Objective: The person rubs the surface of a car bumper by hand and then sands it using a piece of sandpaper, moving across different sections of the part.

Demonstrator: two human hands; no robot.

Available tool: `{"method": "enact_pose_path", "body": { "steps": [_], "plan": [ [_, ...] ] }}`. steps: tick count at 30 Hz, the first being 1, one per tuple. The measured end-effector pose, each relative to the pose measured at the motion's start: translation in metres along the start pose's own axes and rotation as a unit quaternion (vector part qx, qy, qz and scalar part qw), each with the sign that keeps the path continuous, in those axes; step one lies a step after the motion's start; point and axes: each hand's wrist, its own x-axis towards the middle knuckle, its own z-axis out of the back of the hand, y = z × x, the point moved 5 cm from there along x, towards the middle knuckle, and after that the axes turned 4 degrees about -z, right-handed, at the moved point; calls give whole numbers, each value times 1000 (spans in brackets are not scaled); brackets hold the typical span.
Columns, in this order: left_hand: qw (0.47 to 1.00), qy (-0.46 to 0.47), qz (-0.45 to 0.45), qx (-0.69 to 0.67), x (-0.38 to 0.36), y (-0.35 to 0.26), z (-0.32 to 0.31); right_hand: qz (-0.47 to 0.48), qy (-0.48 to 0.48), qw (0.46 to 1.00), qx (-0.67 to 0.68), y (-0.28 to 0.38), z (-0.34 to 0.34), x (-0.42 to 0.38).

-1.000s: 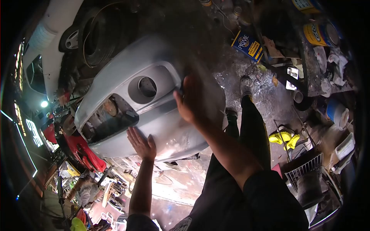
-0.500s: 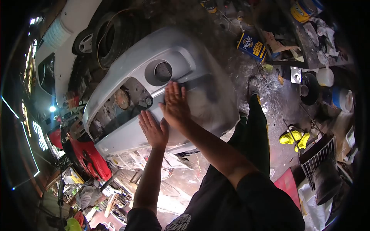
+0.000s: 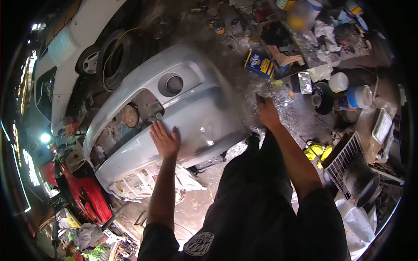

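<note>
A grey car bumper [image 3: 196, 115] with a large grille opening and a round lamp hole lies in front of me, with newspaper [image 3: 146, 180] along its lower edge. My left hand [image 3: 165, 140] rests flat on its face, just below the grille opening, fingers stretched out. Off the bumper's right end, my right hand [image 3: 268, 114] hangs over the floor, nearest the blue and yellow PRIME can [image 3: 259, 64]. Its fingertips are dark and shaded, and I cannot tell what they hold, if anything.
Loose tyres [image 3: 115, 61] stand behind the bumper beside a white car [image 3: 61, 82]. A red car part [image 3: 89, 191] lies at left. Tubs [image 3: 359, 96], tins [image 3: 218, 28] and rags crowd the right side, with a wire rack [image 3: 344, 165] near yellow footwear [image 3: 317, 152].
My right hand has left the bumper's face and swung right, past its end. My left hand stays flat on the bumper. The view has shifted to the right.
</note>
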Motion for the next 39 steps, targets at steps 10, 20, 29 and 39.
{"method": "enact_pose_path", "body": {
  "steps": [10,20,29,39],
  "plan": [
    [999,11,39,19,4,7,-20,-179,-238,938,177,-110,362,-239],
    [975,211,-63,-34,-62,-205,-45,-343,-328,868,-150,-231,556,-497],
    [911,331,-39,-242,-178,-306,-63,-320,-118,915,-213,-483,411,-499],
    [898,366,20,-242,-194,-313,-74,-499,-86,862,-38,-384,507,-531]
  ]
}}
